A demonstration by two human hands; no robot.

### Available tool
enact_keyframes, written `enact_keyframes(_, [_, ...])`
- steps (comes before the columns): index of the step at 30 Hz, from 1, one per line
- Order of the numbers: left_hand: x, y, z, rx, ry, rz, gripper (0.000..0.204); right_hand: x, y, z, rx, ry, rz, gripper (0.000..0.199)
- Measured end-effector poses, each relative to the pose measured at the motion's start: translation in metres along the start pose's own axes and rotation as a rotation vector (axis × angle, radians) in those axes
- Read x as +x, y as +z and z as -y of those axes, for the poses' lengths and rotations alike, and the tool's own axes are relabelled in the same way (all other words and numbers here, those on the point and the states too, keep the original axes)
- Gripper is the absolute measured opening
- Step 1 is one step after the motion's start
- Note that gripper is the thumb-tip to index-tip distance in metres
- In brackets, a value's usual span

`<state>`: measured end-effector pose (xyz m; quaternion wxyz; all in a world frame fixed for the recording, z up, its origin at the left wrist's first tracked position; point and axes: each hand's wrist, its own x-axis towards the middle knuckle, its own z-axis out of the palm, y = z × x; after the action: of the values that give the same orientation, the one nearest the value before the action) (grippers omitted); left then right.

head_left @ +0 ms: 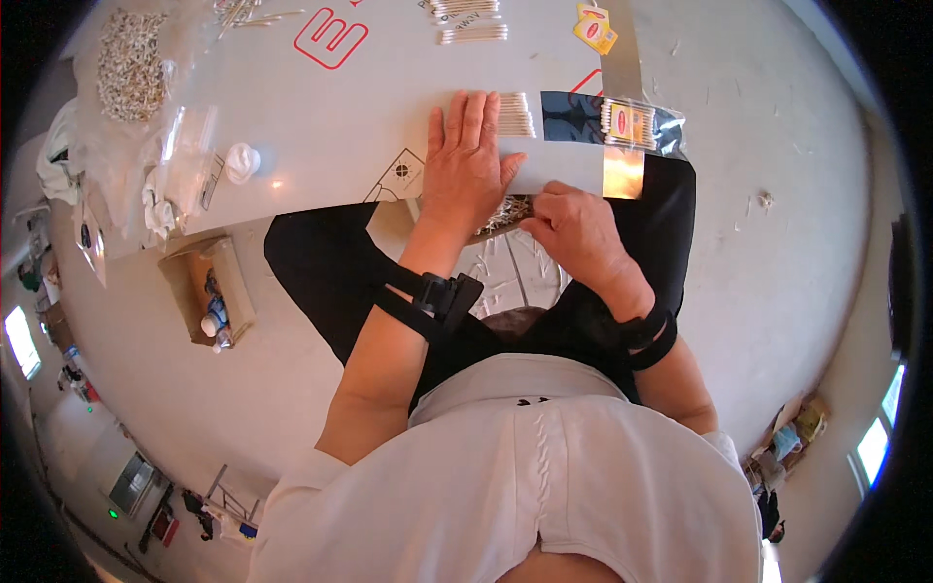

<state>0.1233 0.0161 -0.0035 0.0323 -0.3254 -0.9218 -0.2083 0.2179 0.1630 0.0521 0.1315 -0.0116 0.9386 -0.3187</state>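
My left hand (466, 155) lies flat on the grey table, its fingers stretched away from me. Just right of its fingers, partly covered by them, is a row of white cotton swabs (517, 115). My right hand (583, 238) is at the near table edge with its fingers curled in; what they hold, if anything, is hidden. Below that edge, between my hands, shows an open box of loose cotton swabs (505, 216). Farther right, a clear packet of cotton swabs (628, 124) with a yellow and red label lies at the table's right edge.
Another swab row (473, 34) and small yellow cards (595, 29) lie at the far side. A plastic bag of many swabs (131, 73), clear sleeves (190, 136) and a round white object (242, 163) are on the left. A cardboard box (243, 267) stands on the floor.
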Motion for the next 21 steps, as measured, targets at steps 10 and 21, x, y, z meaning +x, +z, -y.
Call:
enact_keyframes(10, [0.001, 0.002, -0.001, 0.010, 0.015, 0.004, 0.076, 0.073, 0.005, -0.025, 0.350, 0.029, -0.644, 0.010])
enact_keyframes(21, [0.002, 0.000, 0.001, -0.023, -0.001, 0.020, 0.071, 0.088, 0.023, -0.026, 1.371, 0.035, -0.786, 0.046])
